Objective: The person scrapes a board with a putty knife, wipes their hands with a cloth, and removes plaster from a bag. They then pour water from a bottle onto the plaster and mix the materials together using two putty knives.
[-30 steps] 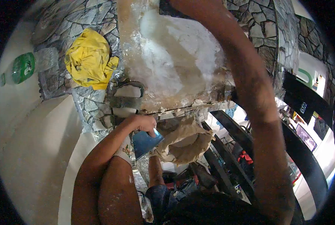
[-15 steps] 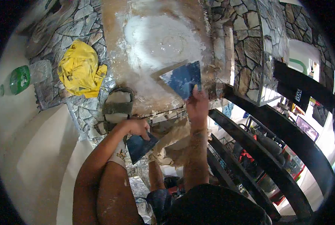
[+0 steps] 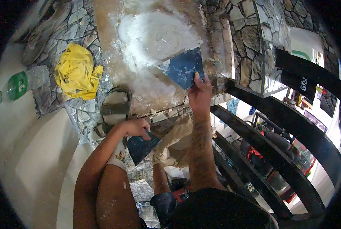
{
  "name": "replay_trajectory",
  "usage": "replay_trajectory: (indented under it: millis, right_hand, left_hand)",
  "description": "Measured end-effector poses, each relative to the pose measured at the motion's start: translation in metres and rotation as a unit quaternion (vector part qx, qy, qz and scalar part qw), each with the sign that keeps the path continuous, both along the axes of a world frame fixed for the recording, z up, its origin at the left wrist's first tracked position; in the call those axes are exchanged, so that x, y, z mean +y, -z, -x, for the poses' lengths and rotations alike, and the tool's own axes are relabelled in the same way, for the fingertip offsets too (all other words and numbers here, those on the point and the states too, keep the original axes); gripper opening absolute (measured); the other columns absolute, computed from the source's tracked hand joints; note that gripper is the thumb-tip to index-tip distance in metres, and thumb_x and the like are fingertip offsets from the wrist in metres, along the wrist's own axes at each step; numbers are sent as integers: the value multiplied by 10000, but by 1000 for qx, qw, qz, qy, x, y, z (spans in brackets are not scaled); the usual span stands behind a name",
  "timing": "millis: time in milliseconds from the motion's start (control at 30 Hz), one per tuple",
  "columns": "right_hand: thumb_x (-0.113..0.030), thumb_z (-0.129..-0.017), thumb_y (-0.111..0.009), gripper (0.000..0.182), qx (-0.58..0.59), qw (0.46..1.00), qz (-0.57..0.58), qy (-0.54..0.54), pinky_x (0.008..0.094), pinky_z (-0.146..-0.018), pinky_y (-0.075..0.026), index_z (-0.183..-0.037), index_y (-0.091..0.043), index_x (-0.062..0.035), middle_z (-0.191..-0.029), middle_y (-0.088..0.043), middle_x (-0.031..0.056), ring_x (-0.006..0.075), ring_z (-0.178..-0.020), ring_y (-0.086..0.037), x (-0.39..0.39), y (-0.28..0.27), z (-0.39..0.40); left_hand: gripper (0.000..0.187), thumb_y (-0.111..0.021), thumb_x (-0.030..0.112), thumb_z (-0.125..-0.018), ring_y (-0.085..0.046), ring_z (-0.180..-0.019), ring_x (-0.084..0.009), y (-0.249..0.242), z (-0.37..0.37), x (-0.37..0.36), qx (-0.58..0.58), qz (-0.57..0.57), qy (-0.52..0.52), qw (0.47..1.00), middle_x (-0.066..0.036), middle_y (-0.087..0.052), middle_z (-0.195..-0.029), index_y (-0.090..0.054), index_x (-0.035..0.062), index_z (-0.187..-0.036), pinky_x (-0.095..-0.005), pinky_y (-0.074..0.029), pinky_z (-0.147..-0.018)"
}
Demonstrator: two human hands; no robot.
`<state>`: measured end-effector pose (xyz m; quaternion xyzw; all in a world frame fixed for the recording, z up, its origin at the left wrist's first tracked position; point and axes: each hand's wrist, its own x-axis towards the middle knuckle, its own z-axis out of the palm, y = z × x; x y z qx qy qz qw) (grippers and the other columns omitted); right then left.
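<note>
My right hand (image 3: 200, 88) grips a wide, dark blue putty knife (image 3: 183, 68), its flat blade over the lower right part of a smeared white patch of wet plaster (image 3: 155, 36). The plaster lies on a worn brown board (image 3: 111, 57). Lower down, near my raised knee, my left hand (image 3: 136, 128) is closed on a second putty knife (image 3: 141, 148), whose dark blade points downward. A crumpled brown paper bag (image 3: 178, 139) sits just right of that blade, below the board's edge.
Left of the board, a yellow cloth (image 3: 76, 70) and a green-labelled plastic bottle (image 3: 19, 84) lie on stone cladding (image 3: 82, 23). My sandalled foot (image 3: 117, 103) stands by the board's lower left corner. Black slatted railings (image 3: 269, 152) run along the right, with cluttered items below.
My right hand's putty knife has shifted slightly up and left relative to the view. The whole scene has slid a little left as my head moved. My left hand stays nearly still.
</note>
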<state>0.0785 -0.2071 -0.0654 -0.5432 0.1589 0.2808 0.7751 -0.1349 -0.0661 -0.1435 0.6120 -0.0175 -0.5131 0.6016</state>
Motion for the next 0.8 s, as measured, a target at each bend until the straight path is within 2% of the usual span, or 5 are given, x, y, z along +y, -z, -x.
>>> replay_trajectory:
  millis: [267, 367, 567, 667, 800]
  right_hand:
    - [-110, -887, -514, 211, 24, 999, 37, 15, 307, -699, -478, -1082, -514, -30, -990, -594, 54, 157, -845, -586, -42, 20, 19]
    - [-118, -889, -499, 239, 53, 998, -1, 39, 336, -825, -470, -1107, -509, -18, -1057, -581, 77, 192, -975, -573, -43, 9, 42]
    - [-100, -875, -474, 307, -32, 999, -17, 13, 387, -911, -433, -1168, -491, -10, -1123, -561, 99, 223, -1050, -544, -39, 5, 34]
    - [-57, -861, -478, 321, -188, 965, 150, -108, 392, -921, -430, -1178, -487, -8, -1145, -547, 112, 221, -1077, -526, -33, 10, 12]
    - [7, -838, -509, 322, -37, 994, -104, 8, 393, -927, -434, -1159, -490, 0, -1118, -558, 116, 220, -1050, -540, -2, -13, -7]
  left_hand:
    - [446, -757, 351, -665, -579, -729, -194, -14, -4, 2, -61, -62, -24, 996, -94, -631, -777, -628, 10, -922, -351, -446, -665]
    - [678, -705, 543, -655, -532, -1051, -339, -24, -17, 10, 8, -46, 67, 997, -179, -572, -1131, -568, 57, -1106, -409, -414, -904]
    - [445, -763, 326, -668, -579, -709, -188, -25, -15, 6, 27, -41, 7, 999, -84, -643, -778, -642, 15, -962, -331, -455, -660]
    - [691, -698, 569, -647, -497, -1097, -322, -20, -15, 11, 61, 17, 53, 997, -178, -559, -1132, -580, 47, -1083, -397, -396, -924]
    - [654, -704, 563, -646, -519, -1044, -309, -8, -8, 6, 37, 24, 34, 998, -163, -576, -1076, -617, 31, -1016, -391, -402, -907]
